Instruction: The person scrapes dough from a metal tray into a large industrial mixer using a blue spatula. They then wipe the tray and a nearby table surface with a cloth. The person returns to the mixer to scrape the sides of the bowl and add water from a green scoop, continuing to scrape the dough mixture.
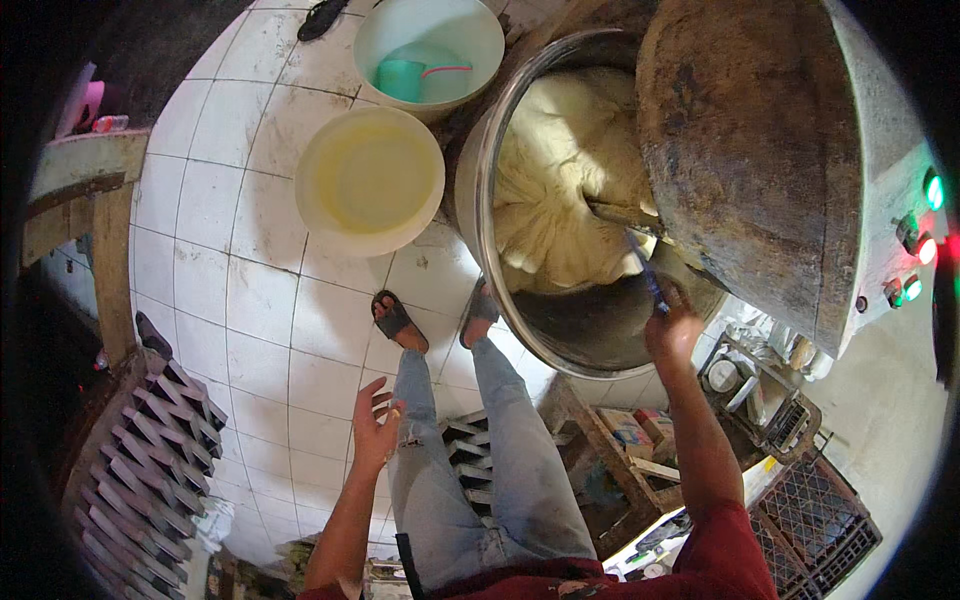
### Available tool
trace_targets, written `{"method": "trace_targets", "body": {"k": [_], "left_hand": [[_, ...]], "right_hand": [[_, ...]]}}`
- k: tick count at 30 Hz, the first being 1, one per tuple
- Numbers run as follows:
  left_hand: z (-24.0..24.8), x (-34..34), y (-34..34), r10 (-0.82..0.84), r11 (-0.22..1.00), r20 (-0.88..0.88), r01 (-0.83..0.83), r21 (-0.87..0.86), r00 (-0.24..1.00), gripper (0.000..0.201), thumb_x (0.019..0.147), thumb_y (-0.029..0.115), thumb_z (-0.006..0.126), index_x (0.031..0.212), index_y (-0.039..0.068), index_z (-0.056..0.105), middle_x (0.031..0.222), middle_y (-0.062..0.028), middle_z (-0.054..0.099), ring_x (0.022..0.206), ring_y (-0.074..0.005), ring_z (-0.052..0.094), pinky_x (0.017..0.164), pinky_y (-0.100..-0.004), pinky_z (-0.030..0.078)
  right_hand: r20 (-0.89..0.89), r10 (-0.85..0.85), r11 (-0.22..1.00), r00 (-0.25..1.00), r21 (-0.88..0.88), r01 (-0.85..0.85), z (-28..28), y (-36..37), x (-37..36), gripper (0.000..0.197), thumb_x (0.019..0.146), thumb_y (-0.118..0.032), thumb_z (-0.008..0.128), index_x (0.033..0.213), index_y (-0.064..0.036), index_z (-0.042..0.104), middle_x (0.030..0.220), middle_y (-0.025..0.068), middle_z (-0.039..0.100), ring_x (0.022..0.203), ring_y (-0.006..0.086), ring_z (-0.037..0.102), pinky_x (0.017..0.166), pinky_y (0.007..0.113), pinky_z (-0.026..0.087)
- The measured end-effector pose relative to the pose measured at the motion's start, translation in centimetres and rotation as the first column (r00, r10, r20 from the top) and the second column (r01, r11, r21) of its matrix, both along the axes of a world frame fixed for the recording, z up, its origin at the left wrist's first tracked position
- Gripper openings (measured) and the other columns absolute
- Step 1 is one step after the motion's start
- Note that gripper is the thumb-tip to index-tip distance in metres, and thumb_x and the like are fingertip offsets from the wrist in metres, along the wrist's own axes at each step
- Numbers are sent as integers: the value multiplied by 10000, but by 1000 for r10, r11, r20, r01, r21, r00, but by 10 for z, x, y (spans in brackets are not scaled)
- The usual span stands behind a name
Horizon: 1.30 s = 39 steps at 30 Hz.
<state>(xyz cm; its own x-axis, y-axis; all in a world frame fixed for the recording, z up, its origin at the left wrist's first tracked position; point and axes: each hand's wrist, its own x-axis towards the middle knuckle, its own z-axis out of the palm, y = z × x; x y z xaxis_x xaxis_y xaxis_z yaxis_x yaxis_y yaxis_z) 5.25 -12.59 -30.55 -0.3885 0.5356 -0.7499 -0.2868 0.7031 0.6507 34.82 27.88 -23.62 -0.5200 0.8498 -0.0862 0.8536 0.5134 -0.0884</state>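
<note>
A big mass of pale dough (560,180) fills much of the round metal mixing bowl (487,190) at the upper right. Into the dough reaches the mixer's metal arm (622,214). My right hand (672,325) is closed on a slim blue-handled tool (652,282) over the bowl's near right part. Its pale tip points toward the mixer arm; whether it is a knife or a scraper I cannot tell. My left hand (376,428) hangs beside my left leg, fingers apart, holding nothing. A bit of something pale clings near its thumb.
The mixer's worn brown housing (750,130) overhangs the bowl, with lit buttons (926,248) on its side. Left of the bowl stand a yellowish basin (370,182) and a pale tub (480,45) holding a green jug. Stacked metal pans (140,470) lie lower left; crates (820,520) stand lower right.
</note>
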Motion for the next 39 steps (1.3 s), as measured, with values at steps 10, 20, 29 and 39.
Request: {"method": "trace_targets", "body": {"k": [10, 20, 29, 39], "left_hand": [[-7, 11, 10, 38, 999, 67, -38, 0, 997, 514, 910, 100, 634, 1385, 17, 457, 1305, -150, 538, 1140, -242, 577, 899, -377, 529], [-20, 23, 20, 6, 1000, 49, -6, 1, 999, 559, 956, 287, 659, 1382, -7, 448, 1339, -165, 533, 1144, -256, 589, 923, -373, 516], [47, 16, 66, 62, 990, 38, -67, 126, 997, 466, 927, 123, 639, 1354, 9, 491, 1314, -139, 562, 1158, -250, 577, 959, -378, 491], [46, 45, 90, 112, 972, -31, -103, 209, 993, 445, 917, 104, 624, 1335, 5, 508, 1302, -145, 574, 1152, -233, 581, 965, -369, 485]], "right_hand": [[21, 112, 956, 993, -275, -102, 3, -43, -45, 452, 741, -82, 714, 1192, -111, 692, 1177, 161, 683, 1005, 359, 690, 872, 435, 560], [229, 151, 985, 962, -114, -127, -77, -37, -60, 426, 860, -129, 650, 1283, -104, 607, 1222, 141, 660, 1109, 313, 647, 859, 441, 560], [-479, -731, 665, 485, -659, 351, 100, -60, -31, 275, 913, -118, 730, 1146, 2, 647, 1044, 65, 705, 960, 171, 643, 861, 325, 509], [-463, -108, 765, 880, -604, -224, 83, -27, -58, 247, 819, -72, 765, 1049, -85, 678, 1093, 75, 719, 1006, 284, 681, 899, 409, 532]]}}
